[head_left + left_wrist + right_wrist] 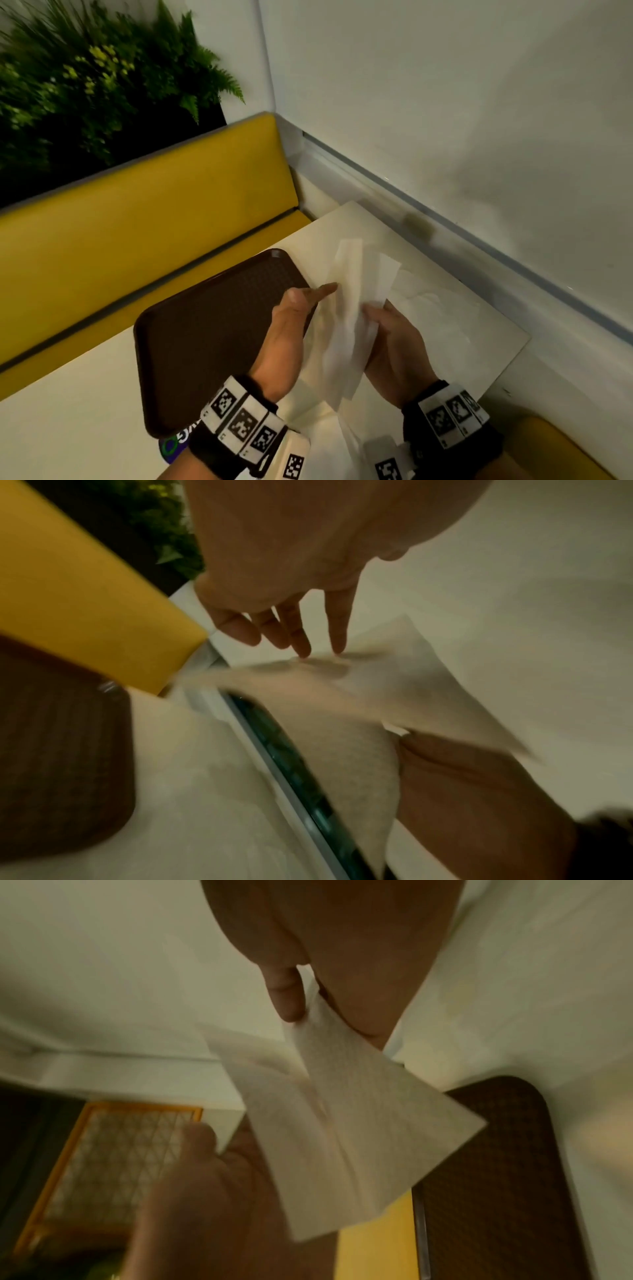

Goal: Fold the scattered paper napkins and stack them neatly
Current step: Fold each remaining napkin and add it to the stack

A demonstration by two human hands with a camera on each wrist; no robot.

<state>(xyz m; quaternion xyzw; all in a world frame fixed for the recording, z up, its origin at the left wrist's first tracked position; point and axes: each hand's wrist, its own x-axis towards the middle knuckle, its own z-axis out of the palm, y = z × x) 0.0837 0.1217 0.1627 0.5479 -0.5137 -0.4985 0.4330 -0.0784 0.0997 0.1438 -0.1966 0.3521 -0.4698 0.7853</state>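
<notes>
Both wrists are wearing black bands with white square-code tags, nearest the camera. The left hand is reaching out with fingers straight and spread; in the left wrist view 2 fingertips are touching the napkin, not curling round it. The right hand is pinching that napkin; in the right wrist view the thumb is pressing the sheet against the fingers. The napkin is hanging in the air between the 2 hands, partly folded, blurred, above the table. More napkins are lying flat on the table just beyond the right hand, and another white sheet is lying under the wrists; how many there are, cannot tell. A dark brown tray is sitting on the table to the left, under the left hand. A sticker is peeking out at the tray's near corner. Past the table a yellow bench is running along, green plants behind it, and a white wall is standing on the right
</notes>
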